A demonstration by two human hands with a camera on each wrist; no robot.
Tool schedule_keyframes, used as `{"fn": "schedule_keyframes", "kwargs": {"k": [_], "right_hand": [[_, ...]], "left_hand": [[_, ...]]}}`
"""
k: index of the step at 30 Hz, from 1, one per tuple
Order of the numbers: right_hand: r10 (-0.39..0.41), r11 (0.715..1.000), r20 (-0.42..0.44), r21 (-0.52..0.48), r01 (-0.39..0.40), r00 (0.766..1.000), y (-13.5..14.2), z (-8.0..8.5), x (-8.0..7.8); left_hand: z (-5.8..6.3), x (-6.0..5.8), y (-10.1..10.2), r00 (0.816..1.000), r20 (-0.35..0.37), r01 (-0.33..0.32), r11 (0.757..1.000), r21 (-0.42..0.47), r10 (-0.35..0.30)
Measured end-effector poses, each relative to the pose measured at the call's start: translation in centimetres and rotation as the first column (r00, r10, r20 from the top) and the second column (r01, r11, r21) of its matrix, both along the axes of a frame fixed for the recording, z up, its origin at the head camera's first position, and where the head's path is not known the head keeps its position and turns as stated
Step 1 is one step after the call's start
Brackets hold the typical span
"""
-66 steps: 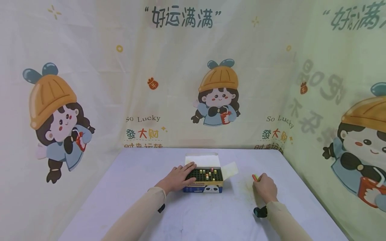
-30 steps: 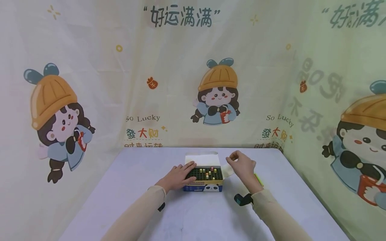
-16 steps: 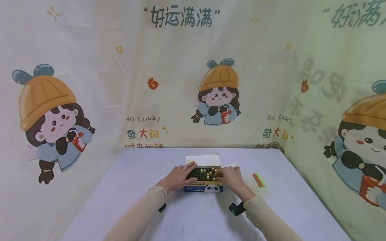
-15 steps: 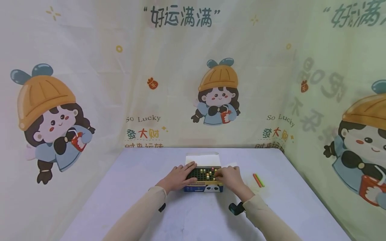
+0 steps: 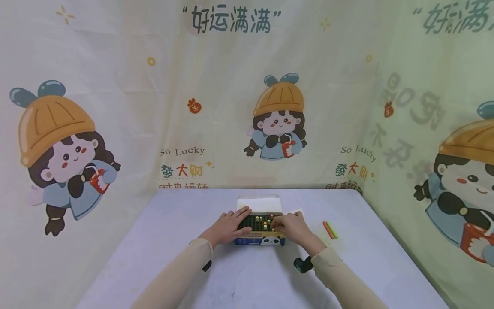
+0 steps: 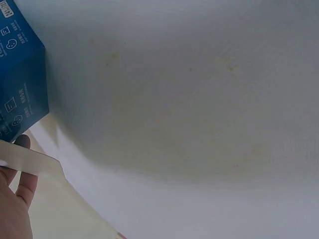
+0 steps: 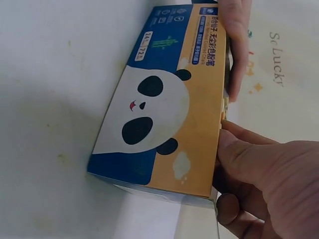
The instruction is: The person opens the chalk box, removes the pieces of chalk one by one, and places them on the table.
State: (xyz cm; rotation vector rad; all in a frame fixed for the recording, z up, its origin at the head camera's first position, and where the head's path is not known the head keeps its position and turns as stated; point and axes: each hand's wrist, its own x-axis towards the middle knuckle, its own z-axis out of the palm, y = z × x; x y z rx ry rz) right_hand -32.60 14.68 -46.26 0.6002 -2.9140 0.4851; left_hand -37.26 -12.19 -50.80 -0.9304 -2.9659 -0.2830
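Note:
A chalk box point(image 5: 259, 241) stands on the table, its lid raised at the back. Several chalk tips point(image 5: 265, 223) stick up from its black holed tray point(image 5: 252, 226). My left hand point(image 5: 227, 227) rests across the box's left end, fingers extended over the top and thumb along the front edge. The left wrist view shows its fingers beside a pale flap point(image 6: 30, 160). My right hand point(image 5: 295, 227) has thumb and index finger pinched down at a chalk stick in the tray's right side, which the fingers mostly hide. The right wrist view shows the box's panda front point(image 7: 159, 112).
One red chalk stick point(image 5: 328, 231) and one green chalk stick point(image 5: 332, 230) lie side by side on the white table point(image 5: 247, 279), right of the box. A printed cloth point(image 5: 224, 128) hangs behind the table and along both sides.
My right hand has let go of the chalk sticks on the table, moved left to the box and lowered its fingers into the chalk. The left hand has stayed on the box.

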Motion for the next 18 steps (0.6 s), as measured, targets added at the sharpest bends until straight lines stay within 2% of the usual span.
{"fn": "schedule_keyframes", "kwargs": {"k": [7,18], "right_hand": [[0.005,1.0,-0.026,-0.001,-0.005,1.0,-0.07,-0.09,0.14],[-0.033,0.999,0.004,0.02,0.033,0.999,-0.42,0.0,0.03]], "left_hand": [[0.03,0.06,-0.03,1.0,-0.005,-0.008,1.0,-0.012,0.008],[0.2,0.2,-0.04,1.0,0.0,0.005,1.0,-0.005,-0.005]]}}
